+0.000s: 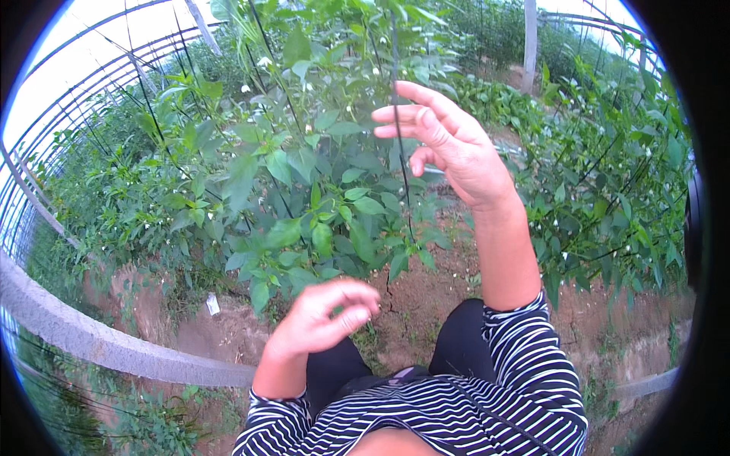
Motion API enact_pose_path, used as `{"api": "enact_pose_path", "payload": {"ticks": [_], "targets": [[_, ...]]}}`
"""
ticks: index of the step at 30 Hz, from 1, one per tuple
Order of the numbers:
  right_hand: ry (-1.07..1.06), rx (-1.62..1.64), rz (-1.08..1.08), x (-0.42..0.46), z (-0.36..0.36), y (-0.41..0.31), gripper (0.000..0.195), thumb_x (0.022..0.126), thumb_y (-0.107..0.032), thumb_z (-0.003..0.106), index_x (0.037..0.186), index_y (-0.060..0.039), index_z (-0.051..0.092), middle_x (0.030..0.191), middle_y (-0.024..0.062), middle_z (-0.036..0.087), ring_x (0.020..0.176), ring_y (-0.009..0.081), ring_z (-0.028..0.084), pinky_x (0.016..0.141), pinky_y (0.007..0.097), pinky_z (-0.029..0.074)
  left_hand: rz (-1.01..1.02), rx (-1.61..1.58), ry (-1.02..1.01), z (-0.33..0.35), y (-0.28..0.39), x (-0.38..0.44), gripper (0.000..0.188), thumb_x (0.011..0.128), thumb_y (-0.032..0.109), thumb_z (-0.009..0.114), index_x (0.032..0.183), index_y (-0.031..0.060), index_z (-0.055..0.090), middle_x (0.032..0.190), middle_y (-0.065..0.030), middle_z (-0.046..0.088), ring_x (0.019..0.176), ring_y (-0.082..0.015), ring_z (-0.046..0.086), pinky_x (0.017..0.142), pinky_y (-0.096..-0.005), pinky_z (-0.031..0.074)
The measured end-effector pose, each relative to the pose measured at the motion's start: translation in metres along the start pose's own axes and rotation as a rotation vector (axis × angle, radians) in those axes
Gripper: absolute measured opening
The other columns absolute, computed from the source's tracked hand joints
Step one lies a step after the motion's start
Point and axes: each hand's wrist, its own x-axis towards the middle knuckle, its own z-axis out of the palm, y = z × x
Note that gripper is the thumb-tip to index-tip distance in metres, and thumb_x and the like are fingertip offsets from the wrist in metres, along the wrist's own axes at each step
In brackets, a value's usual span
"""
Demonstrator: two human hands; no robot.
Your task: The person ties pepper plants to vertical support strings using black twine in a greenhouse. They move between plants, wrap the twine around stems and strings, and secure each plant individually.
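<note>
My right hand (456, 142) is raised beside a dark upright string (404, 165), fingers spread and bent around its line; whether they touch it I cannot tell. My left hand (325, 316) hangs lower, in front of my body, with thumb and fingers apart and nothing seen between them. Just beyond it stands a leafy pepper plant (322, 228) with small white flowers. The string runs down into the leaves at the plant's right side. More dark strings (151, 108) rise among the plants at the left.
Pepper plants (604, 188) also grow on the right. A concrete post (114, 347) crosses the lower left; another post (530, 45) stands at the back. Cracked bare soil (422, 290) lies before my knees, with a white scrap (213, 304) at left. Curved greenhouse ribs (74, 91) arch at upper left.
</note>
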Motion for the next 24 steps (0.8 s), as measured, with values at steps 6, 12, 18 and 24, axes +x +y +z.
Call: {"api": "enact_pose_path", "payload": {"ticks": [6, 12, 18, 24], "targets": [[0.01, -0.096, -0.083, -0.049, -0.021, -0.008, 0.022, 0.1, -0.016, 0.049, 0.107, 0.0017, 0.061, 0.061, -0.0022, 0.049, 0.047, 0.0028, 0.039, 0.041, 0.0176, 0.03, 0.049, -0.251, 0.38, -0.004, 0.012, 0.044, 0.021, 0.094, 0.005, 0.056, 0.114, -0.0021, 0.058, 0.103, -0.0103, 0.065, 0.088, -0.0138, 0.062, 0.075, -0.0267, 0.052], [0.17, -0.059, -0.085, -0.1, -0.045, -0.007, 0.02, 0.099, -0.015, 0.052, 0.097, 0.0013, 0.063, 0.058, -0.0037, 0.047, 0.045, 0.0022, 0.036, 0.042, 0.018, 0.027, 0.099, -0.347, 0.558, 0.006, -0.001, 0.08, 0.025, 0.094, 0.005, 0.053, 0.118, -0.0025, 0.056, 0.117, -0.0133, 0.063, 0.1, -0.0184, 0.062, 0.08, -0.029, 0.052], [-0.276, 0.211, -0.353, -0.147, -0.019, -0.013, 0.018, 0.091, -0.006, 0.059, 0.081, 0.0086, 0.063, 0.062, 0.0133, 0.061, 0.048, 0.0187, 0.056, 0.046, 0.0303, 0.05, 0.178, -0.408, 0.644, -0.009, 0.012, 0.13, 0.028, 0.096, 0.011, 0.054, 0.12, -0.0019, 0.056, 0.123, -0.0133, 0.059, 0.103, -0.0196, 0.061, 0.084, -0.0309, 0.051], [-0.521, -0.067, 0.198, -0.154, -0.006, 0.033, 0.016, 0.095, -0.009, 0.053, 0.094, 0.0017, 0.064, 0.067, 0.0078, 0.061, 0.052, 0.0167, 0.056, 0.054, 0.0299, 0.047, 0.379, -0.836, 0.209, 0.042, 0.113, 0.098, 0.037, 0.099, 0.023, 0.052, 0.125, -0.0026, 0.051, 0.095, -0.0159, 0.063, 0.079, -0.016, 0.06, 0.066, -0.0254, 0.048]]}}
